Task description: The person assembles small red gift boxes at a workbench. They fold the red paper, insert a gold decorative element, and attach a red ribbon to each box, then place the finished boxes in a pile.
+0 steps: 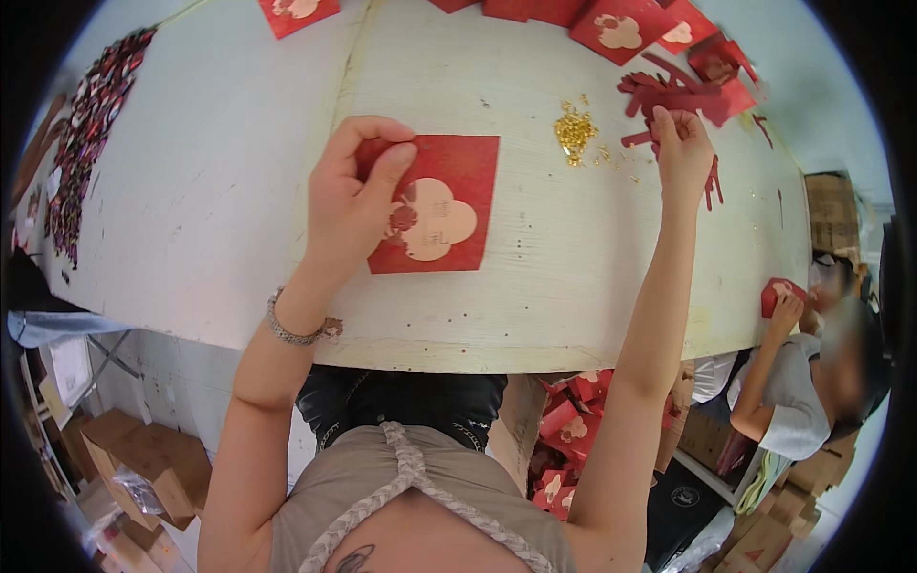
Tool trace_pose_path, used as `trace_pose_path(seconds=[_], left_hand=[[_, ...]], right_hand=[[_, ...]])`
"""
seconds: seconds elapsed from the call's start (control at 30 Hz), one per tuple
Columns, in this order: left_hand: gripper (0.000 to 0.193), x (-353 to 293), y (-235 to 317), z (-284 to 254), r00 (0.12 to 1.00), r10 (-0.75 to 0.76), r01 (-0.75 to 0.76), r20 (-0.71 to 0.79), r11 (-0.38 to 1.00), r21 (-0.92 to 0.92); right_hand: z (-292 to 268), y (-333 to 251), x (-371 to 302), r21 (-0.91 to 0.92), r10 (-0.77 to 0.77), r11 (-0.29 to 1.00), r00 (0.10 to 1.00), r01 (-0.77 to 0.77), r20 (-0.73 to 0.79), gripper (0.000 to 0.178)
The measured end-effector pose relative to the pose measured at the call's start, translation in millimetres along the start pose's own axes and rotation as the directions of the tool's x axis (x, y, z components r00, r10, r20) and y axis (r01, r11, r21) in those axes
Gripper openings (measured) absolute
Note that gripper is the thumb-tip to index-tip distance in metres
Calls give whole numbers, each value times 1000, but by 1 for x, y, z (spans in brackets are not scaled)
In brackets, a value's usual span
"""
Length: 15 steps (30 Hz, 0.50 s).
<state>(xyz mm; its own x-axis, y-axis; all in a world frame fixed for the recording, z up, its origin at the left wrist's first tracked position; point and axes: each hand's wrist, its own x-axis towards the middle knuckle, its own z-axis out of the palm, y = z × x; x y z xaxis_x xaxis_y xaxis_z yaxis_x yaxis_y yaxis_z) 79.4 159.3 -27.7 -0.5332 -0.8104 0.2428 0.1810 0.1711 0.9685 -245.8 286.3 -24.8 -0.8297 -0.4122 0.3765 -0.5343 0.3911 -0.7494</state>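
The red box (439, 210) is held over the middle of the white table (220, 191), its far left corner grasped between thumb and fingers of the left hand (355, 186). At the far left, a heap of dark shiny pieces (100, 119) is spread along the table, with cartons (153, 468) seen below. Right of the box, gold bits (574, 132) are scattered. Beyond them, the fingertips of the right hand (684, 148) are brought together at dark red strips (673, 98); whether one is grasped cannot be told. More boxes (621, 31) are gathered at the far right, and at the right edge another box is handled by a co-worker (785, 392).

Dark characters are printed on the red box's pale flower label (447, 222), too faint to be read.

White surface is left between heap and left hand, and between box and gold bits; the near edge is well apart from both hands.
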Motion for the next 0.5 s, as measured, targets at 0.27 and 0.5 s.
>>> trace_pose_path(seconds=[0.27,0.5], left_hand=[[13,2,-3,0,999,-32,33,34,999,-27],[12,3,-8,-7,994,54,-52,90,998,-23]], right_hand=[[26,-154,-112,326,-205,945,719,-32,664,15],[41,-162,-120,319,-297,936,824,150,483,14]])
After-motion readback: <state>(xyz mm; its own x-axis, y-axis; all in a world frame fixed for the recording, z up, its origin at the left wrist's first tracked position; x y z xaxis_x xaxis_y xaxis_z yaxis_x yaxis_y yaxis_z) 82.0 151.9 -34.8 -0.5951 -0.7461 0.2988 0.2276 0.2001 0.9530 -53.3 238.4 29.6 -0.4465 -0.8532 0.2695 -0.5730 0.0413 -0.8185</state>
